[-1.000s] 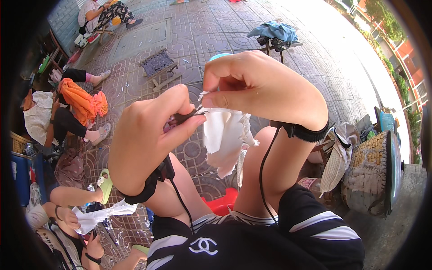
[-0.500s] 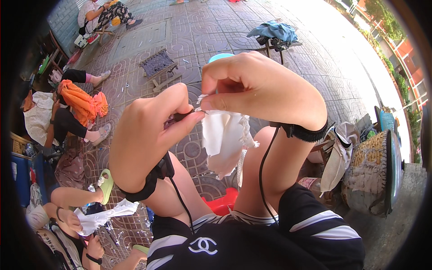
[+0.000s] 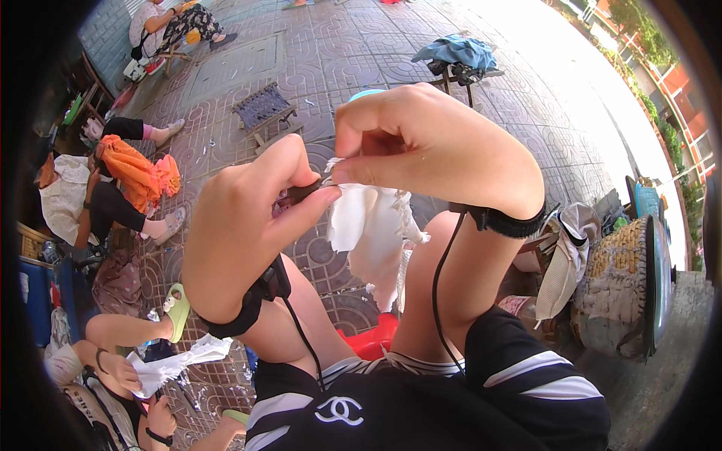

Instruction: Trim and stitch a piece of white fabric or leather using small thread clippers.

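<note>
White cloth (image 3: 374, 233), edges already frayed, middle still whole, is pinched by the right hand (image 3: 425, 135), a dark tool (image 3: 304, 189) by the left hand (image 3: 239, 207).

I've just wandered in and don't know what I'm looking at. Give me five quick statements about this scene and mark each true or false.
1. The person's right hand pinches the white cloth. True.
2. The left hand is empty. False: it grips a small dark object.
3. A red object shows between the person's legs. True.
4. The co-worker's hand at the lower left holds something orange. False: it holds a ragged white piece.
5. A black band goes around the person's right wrist. True.
</note>
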`<state>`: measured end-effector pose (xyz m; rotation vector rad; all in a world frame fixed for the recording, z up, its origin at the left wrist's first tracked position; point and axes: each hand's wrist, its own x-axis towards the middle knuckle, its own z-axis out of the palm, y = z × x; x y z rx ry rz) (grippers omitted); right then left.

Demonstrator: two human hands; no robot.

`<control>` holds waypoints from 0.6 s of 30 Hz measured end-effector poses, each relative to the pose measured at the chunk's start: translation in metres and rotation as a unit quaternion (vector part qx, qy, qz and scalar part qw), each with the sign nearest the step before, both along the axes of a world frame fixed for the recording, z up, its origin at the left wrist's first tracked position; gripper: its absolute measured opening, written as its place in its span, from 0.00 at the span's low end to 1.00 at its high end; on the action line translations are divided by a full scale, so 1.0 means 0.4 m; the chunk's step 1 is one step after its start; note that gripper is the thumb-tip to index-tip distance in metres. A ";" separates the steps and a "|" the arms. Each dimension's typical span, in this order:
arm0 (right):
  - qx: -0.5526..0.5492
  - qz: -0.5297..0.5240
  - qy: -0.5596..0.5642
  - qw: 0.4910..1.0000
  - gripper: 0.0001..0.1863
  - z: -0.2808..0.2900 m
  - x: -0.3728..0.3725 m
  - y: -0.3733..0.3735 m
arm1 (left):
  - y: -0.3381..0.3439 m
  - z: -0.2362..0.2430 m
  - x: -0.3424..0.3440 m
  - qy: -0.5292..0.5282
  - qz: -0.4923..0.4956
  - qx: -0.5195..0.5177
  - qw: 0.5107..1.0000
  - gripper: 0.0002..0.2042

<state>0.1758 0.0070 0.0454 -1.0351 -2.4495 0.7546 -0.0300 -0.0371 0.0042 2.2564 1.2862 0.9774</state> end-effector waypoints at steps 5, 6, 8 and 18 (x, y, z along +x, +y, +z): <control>0.007 0.001 0.002 1.000 0.12 -0.003 -0.003 -0.001 | 0.002 -0.003 -0.002 0.009 0.001 0.032 0.999 0.13; 0.011 0.001 0.002 1.000 0.12 -0.003 -0.004 -0.001 | 0.001 -0.002 -0.002 0.009 0.002 0.028 1.000 0.13; 0.009 0.001 0.004 1.000 0.12 -0.003 -0.004 -0.001 | 0.001 -0.002 0.000 0.008 0.002 0.024 1.000 0.13; 0.006 0.001 0.003 1.000 0.11 0.001 -0.006 -0.003 | 0.005 -0.006 -0.004 0.016 0.002 0.011 1.000 0.13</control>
